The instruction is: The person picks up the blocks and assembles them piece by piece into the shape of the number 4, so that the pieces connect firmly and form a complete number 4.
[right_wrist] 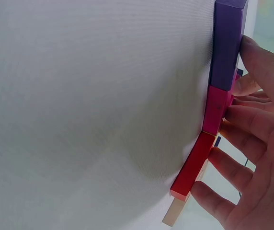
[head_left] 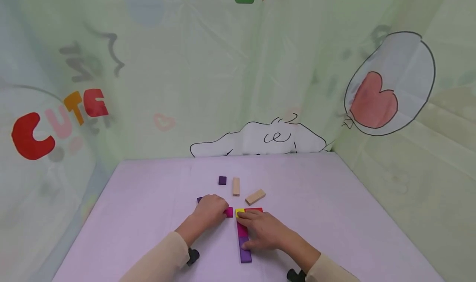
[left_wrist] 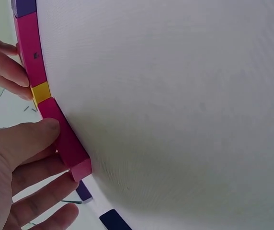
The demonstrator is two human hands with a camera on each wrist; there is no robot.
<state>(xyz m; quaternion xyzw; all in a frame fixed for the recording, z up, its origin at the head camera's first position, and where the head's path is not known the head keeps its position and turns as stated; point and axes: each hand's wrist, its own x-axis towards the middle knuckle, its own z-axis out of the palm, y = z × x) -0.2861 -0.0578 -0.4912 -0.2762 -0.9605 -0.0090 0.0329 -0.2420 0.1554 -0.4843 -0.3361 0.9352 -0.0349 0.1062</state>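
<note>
My left hand (head_left: 222,210) pinches a short magenta block (head_left: 229,212) lying on the lilac table (head_left: 148,199); in the left wrist view its thumb (left_wrist: 41,132) presses that magenta block (left_wrist: 65,141). A yellow block (head_left: 239,211) sits just to the right of it, with a red block (head_left: 255,210) beyond. My right hand (head_left: 248,229) lies flat on a row of a magenta block (head_left: 241,229) and a purple block (head_left: 245,253), fingertips at the yellow one. In the right wrist view its fingers (right_wrist: 245,122) touch the purple (right_wrist: 227,43), magenta (right_wrist: 217,110) and red (right_wrist: 192,165) blocks.
Behind the hands lie a small purple cube (head_left: 222,180) and two plain wooden blocks (head_left: 236,186) (head_left: 255,197). A dark purple block (head_left: 199,199) peeks out left of my left hand. Printed curtain walls (head_left: 238,87) close the table in at the back and sides.
</note>
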